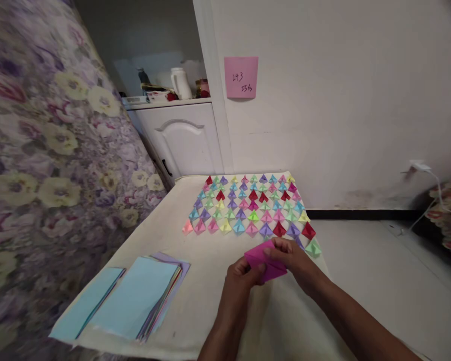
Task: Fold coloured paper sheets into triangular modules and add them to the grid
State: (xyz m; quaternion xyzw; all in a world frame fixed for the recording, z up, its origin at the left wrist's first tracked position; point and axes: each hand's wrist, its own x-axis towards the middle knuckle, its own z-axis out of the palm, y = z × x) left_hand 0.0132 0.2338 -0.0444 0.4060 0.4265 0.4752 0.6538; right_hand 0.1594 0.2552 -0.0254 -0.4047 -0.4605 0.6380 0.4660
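Observation:
A folded magenta paper [273,271] is held up over the near right part of the table, between my two hands. My left hand [244,278] pinches its lower left side, thumb on top. On the upper right side, my right hand [285,253] grips it with thumb and fingers closed. Just beyond the hands, rows of small folded paper pieces [239,226] in many colours cover the far part of the table [165,220]. A green folded piece [313,247] lies closest to my right hand.
Stacks of coloured paper sheets [139,291] lie at the table's left, beside a thinner blue stack [90,296]. A floral curtain [60,175] hangs at the left. Behind stand a white cabinet [184,140] and a wall with a pink note [241,77]. A cable [439,188] hangs at right.

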